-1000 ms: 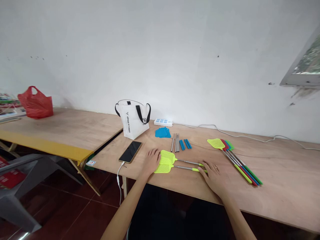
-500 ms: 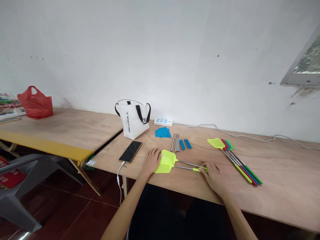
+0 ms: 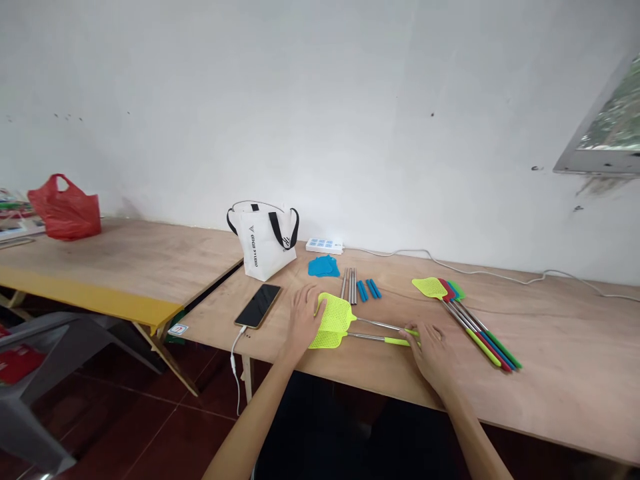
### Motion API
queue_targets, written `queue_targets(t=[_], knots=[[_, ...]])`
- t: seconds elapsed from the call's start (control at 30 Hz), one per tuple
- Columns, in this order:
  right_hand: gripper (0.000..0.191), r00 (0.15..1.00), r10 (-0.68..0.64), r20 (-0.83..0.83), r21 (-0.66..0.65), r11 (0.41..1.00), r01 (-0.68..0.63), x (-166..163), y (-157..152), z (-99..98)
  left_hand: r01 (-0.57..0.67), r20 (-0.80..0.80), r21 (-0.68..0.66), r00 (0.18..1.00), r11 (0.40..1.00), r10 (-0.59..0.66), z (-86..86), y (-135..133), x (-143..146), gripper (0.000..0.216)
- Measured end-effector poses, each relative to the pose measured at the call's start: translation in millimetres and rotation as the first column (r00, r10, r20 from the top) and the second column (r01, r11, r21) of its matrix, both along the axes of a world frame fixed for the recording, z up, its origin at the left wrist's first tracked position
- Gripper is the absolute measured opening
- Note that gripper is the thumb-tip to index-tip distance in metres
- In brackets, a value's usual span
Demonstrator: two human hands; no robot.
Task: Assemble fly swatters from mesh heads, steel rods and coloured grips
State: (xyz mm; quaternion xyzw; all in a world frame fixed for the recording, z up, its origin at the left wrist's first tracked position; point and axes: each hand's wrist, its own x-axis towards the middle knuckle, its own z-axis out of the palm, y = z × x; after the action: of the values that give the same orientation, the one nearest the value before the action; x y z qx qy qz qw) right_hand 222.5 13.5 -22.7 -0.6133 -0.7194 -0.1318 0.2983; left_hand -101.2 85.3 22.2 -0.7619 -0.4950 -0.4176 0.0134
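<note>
Two yellow-green fly swatters lie side by side at the table's front edge. My left hand [image 3: 303,321] grips the mesh head of the upper fly swatter [image 3: 339,312], thumb on top. My right hand [image 3: 431,348] has its thumb and fingers closed on that swatter's handle end, partly hiding it. The lower fly swatter [image 3: 397,341] lies nearer me, its head partly covered by the upper one and its handle end close to my right thumb. To the right rest several assembled swatters [image 3: 477,333] in yellow, red, blue and green, fanned together.
Behind my hands lie blue swatter heads [image 3: 324,266], metal rods [image 3: 353,287] and blue handle tubes [image 3: 373,289]. A charging phone [image 3: 258,306], a white bag [image 3: 265,243] and a power strip [image 3: 325,246] occupy the left and back. A red plastic bag [image 3: 67,210] stands on the neighbouring table.
The upper swatter's head has risen and shifted slightly away from the lower one, with my left hand on it. My right hand stays at the handle, with its fingers slightly shifted.
</note>
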Motion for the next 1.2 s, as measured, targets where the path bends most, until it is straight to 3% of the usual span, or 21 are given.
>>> queue_targets(t=[0.13,0.23,0.3,0.43,0.7,0.8,0.93,1.2], knots=[[0.037,0.999,-0.033,-0.021,0.05,0.998,0.035,-11,-5,15.2,0.198,-0.168,0.022,0.967,0.98,-0.191,20.8,-21,13,0.027],[0.038,0.998,-0.051,-0.025,0.094,0.994,0.053,-18,-11,27.2,0.378,-0.236,-0.018,0.898,0.926,-0.371,25.3,-28,16,0.025],[0.039,0.999,-0.036,-0.025,0.103,0.994,0.038,-23,-14,33.5,0.426,-0.239,-0.023,0.876,0.905,-0.418,26.4,-30,18,0.022],[0.038,1.0,0.007,-0.005,0.08,0.997,-0.006,-30,-22,43.3,0.439,-0.257,0.007,0.869,0.898,-0.423,29.3,-32,20,0.022],[0.036,0.974,0.125,0.189,0.077,0.987,-0.142,-47,-36,61.5,0.455,-0.322,0.075,0.853,0.887,-0.41,39.7,-45,23,0.023],[0.04,0.96,0.179,0.217,0.107,0.973,-0.206,-58,-38,63.5,0.436,-0.31,0.118,0.87,0.892,-0.384,38.5,-48,25,0.029],[0.039,0.962,0.16,0.221,0.136,0.972,-0.193,-61,-37,64.6,0.459,-0.314,0.119,0.859,0.881,-0.405,34.6,-47,27,0.023],[0.035,0.981,0.161,0.113,0.139,0.975,-0.176,-60,-39,67.7,0.268,-0.232,0.215,0.948,0.939,-0.218,39.1,-52,33,0.025]])
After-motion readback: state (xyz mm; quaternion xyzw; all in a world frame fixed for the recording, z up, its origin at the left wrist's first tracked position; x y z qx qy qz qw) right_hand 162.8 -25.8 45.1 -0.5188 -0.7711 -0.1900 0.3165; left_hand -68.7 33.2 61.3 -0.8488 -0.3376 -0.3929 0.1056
